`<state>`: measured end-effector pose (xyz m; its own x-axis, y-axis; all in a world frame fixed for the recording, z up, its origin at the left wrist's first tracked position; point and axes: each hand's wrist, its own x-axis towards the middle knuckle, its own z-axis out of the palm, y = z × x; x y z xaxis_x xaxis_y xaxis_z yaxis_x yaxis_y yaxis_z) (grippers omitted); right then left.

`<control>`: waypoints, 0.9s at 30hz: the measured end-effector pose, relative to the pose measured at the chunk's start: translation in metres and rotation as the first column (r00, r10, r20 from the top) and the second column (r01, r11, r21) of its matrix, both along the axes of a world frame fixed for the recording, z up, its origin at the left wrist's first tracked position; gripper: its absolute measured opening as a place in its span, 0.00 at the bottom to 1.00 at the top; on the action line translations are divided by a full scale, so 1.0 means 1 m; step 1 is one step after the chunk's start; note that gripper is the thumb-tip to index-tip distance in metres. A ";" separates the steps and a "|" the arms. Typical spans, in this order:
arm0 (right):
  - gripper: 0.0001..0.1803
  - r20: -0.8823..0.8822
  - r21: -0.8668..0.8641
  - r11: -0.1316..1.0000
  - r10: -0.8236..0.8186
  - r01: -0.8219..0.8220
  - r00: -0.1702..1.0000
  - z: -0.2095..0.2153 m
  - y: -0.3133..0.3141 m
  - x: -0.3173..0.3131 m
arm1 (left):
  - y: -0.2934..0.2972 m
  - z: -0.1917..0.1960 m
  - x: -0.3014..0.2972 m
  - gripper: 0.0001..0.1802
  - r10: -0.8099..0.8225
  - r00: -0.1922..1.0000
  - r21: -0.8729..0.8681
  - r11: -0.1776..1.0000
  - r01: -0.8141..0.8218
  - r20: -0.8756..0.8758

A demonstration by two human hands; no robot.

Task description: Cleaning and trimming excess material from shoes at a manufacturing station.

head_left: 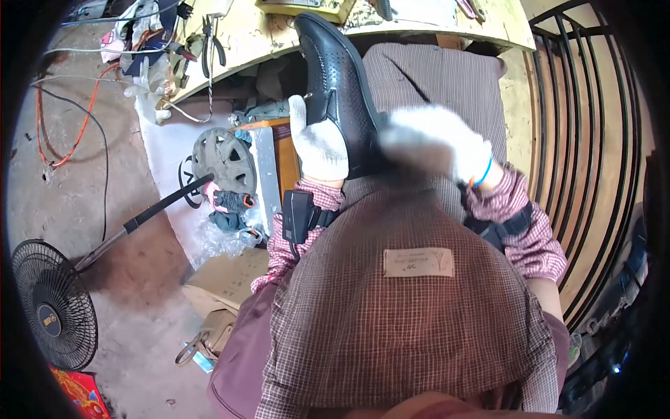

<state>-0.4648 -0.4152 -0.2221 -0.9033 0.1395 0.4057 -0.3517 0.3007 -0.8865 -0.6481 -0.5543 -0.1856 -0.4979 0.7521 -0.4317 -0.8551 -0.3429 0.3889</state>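
A black leather shoe (342,91) with rows of small punched holes is held above my lap, its toe pointing up and away from me. My left hand (322,148), in a white knit glove, grips it from the left near the heel, thumb raised along its side. At the shoe's right side near the heel, my right hand (443,136) in a white glove is smeared by motion. Under its fingers shows a blurred grey-brown thing (412,151) whose kind I cannot make out. A checked brown apron (419,314) covers my lap below.
Ahead stands a yellowish worktable (244,38) with pliers (211,49) at its left edge. A striped cushion-like thing (447,84) lies beyond the shoe. Left are a pedestal fan (54,307), a wheel cover (225,162) and a cardboard box (227,279). Black metal bars (576,140) run along the right.
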 end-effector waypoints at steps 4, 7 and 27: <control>0.15 0.016 0.757 0.602 -0.408 0.255 0.913 0.039 -0.034 -0.030 | -0.003 0.002 -0.005 0.34 -0.074 0.989 0.004 0.997 0.075 -0.126; 0.13 0.678 0.278 0.897 0.070 -0.343 0.732 0.094 -0.019 -0.029 | -0.009 -0.006 -0.010 0.33 0.000 1.000 0.032 0.999 -0.001 0.023; 0.14 -0.131 0.930 -0.025 -0.954 0.366 0.269 0.072 0.173 -0.027 | -0.017 -0.008 -0.018 0.30 0.101 0.995 -0.073 0.992 -0.101 -0.009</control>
<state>-0.4918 -0.2423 -0.1497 -0.5534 0.7373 0.3875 0.8051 0.5927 0.0222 -0.6661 -0.5713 -0.1940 -0.5722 0.6640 -0.4814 -0.8154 -0.3978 0.4206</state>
